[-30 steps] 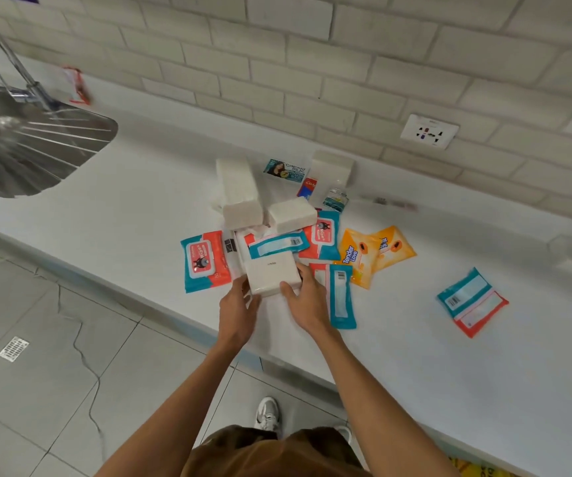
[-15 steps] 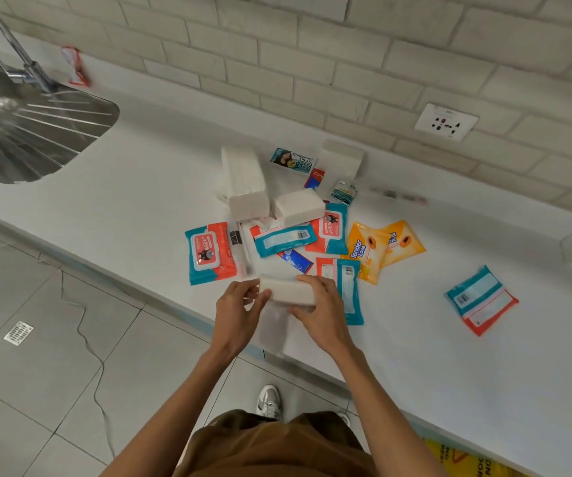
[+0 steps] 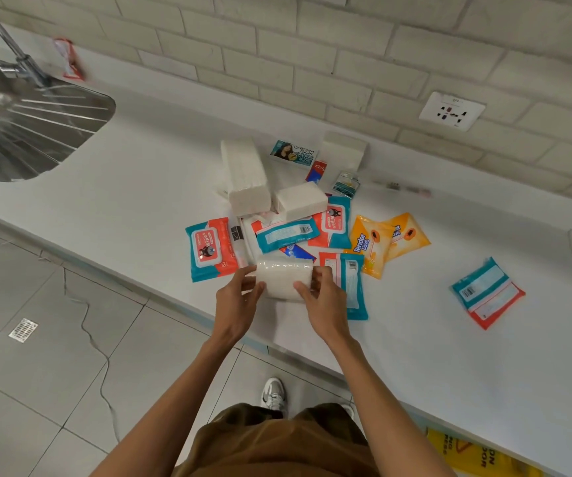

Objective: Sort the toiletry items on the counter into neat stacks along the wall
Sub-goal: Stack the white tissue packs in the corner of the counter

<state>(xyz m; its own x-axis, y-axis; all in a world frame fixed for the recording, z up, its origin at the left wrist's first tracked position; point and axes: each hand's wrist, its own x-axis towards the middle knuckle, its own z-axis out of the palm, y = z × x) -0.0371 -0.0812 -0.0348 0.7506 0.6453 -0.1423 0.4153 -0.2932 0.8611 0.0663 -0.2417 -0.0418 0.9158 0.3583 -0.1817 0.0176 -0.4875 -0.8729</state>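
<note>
While our left hand (image 3: 239, 302) and right hand (image 3: 322, 301) pinch its ends, fingers curled shut around it, the white tissue pack (image 3: 284, 278) shows glossy, crinkled wrap between our fingertips.

My left hand (image 3: 239, 299) and right hand (image 3: 322, 297) grip a white tissue pack (image 3: 284, 278) between them above the tabletop (image 3: 140, 187) edge, wipes packets (image 3: 210, 247) scattered just beyond.

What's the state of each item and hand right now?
white tissue pack: lifted, gripped at both ends
left hand: fingers closed on pack
right hand: fingers closed on pack
long tissue pack: lying flat, unstacked
teal wipes pack: face up, flat
orange Tender Love sachets: overlapping, flat
stray wipes pack: face down, apart from pile
</note>
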